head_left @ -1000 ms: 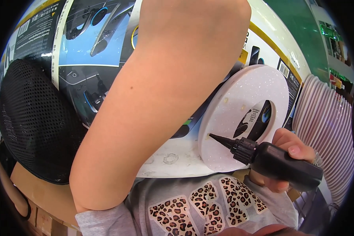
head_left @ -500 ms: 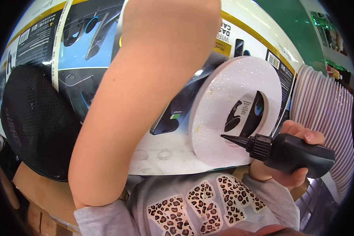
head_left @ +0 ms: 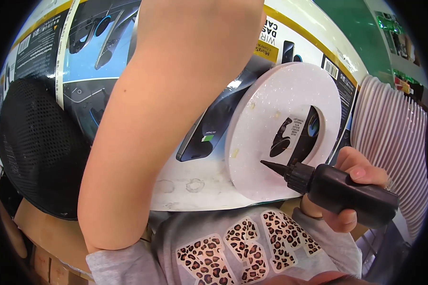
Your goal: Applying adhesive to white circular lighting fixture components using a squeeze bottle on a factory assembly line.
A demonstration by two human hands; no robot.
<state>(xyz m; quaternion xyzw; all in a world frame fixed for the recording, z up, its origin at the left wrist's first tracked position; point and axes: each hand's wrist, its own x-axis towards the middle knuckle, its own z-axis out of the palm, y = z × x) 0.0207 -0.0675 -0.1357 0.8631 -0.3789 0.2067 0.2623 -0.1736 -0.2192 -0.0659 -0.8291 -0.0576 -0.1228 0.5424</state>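
My right hand [head_left: 361, 183] grips a black squeeze bottle [head_left: 345, 187] with a ribbed collar and a long pointed nozzle. The nozzle tip points left, over the lower part of a thick, glittery pale pink ring [head_left: 252, 137]; I cannot tell whether it touches the surface. A few small yellowish spots mark the ring's left side. Through its hole shows the printed sheet beneath. My left forearm [head_left: 161, 109] reaches up across the middle of the view, and its hand lies beyond the top edge.
Under the ring spreads a printed cardboard sheet [head_left: 176, 192] with pictures of phone mounts. A black mesh-covered object [head_left: 38, 147] stands at the left. To the right is a long row of stacked pale rings [head_left: 390, 133]. Brown cardboard [head_left: 47, 228] lies at the lower left.
The bottle in my right hand has moved a little left, and its nozzle tip with it. My left forearm has shifted slightly left. The ring's spots now show more plainly.
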